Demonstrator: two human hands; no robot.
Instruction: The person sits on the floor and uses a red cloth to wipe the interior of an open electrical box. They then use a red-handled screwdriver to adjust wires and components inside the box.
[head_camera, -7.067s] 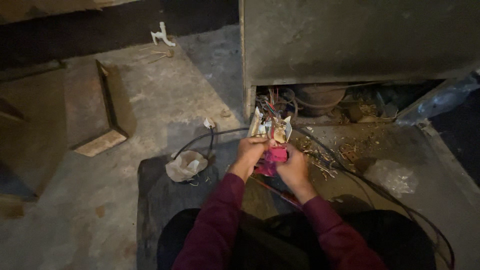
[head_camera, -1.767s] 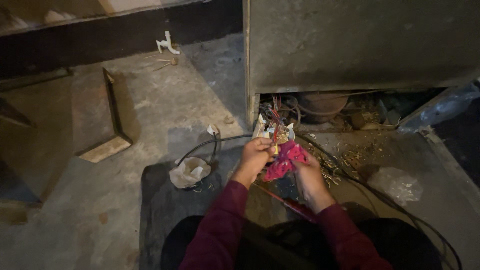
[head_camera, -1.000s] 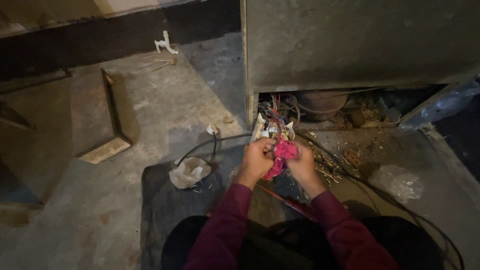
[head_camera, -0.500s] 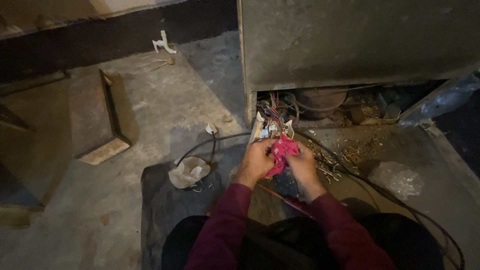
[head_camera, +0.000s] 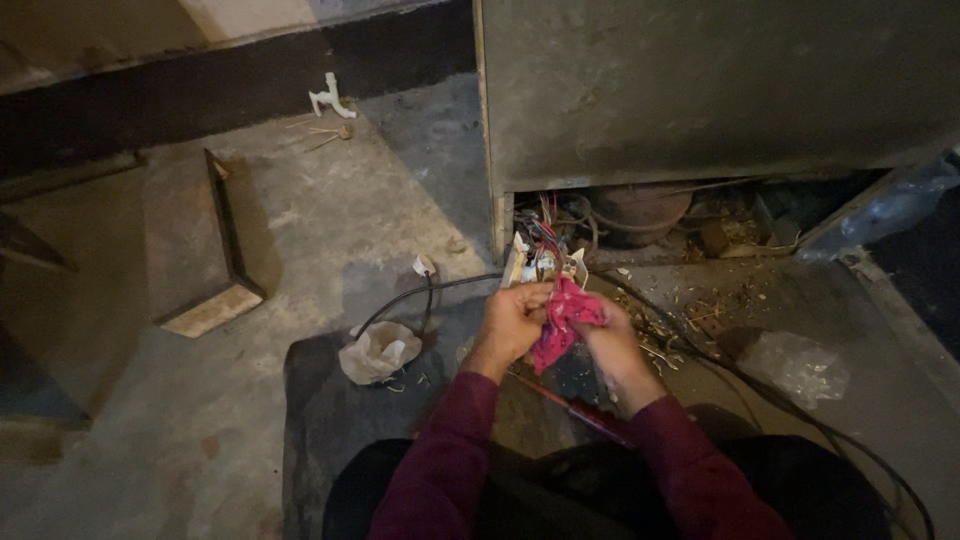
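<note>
Left hand: fingers curled shut around one end of the pink cloth, knuckles up, just in front of the white box.
Right hand: fingers closed on the other side of the cloth, thumb side pressed into it; the two hands touch through the fabric.
Cloth: bunched between both hands, low over the floor, its top edge close to the box; whether it touches the box I cannot tell.
Box: small, open, white, set at the bottom corner of the grey cabinet, with red and other coloured wires rising from it.
Step in hand, as I judge it: working the cloth at the box and its wiring.
Doing it well: keep the cloth gathered tight so no loose fold snags a wire; move along the wires, not across them; steady one hand while the other works.
Watch for: bare wire ends, which the dim light hides; the black cable on the floor beside the left wrist.
Nearby: crumpled white bag left of the arms, clear plastic to the right, debris under the cabinet.
</note>
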